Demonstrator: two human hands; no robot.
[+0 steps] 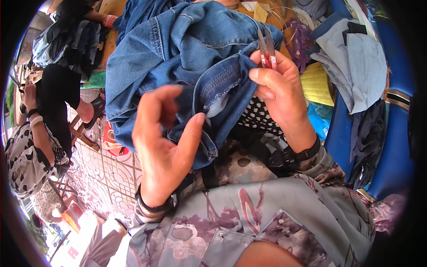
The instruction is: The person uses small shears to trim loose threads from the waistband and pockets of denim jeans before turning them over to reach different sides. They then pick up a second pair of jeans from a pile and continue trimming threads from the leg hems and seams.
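Note:
A large blue denim garment (178, 44) lies bunched in front of me, its stitched, frayed waistband edge folded up toward me. My right hand (287, 91) pinches the folded band between thumb and fingers. In that same hand are small thread snips (267, 51), reddish at the grip, with two metal blades pointing up and away. My left hand (160, 142) is over the near left part of the garment, fingers apart and smeared by motion. Its thumb tip is at the frayed edge; whether it touches the cloth I cannot tell.
Light-blue denim pieces (367, 66) hang over a blue chair (393, 147) at the right, beside yellow ribbed cloth (316, 82). A wooden table (106, 46) shows behind the garment. At the left another person's hand (29, 95) and bent leg are near.

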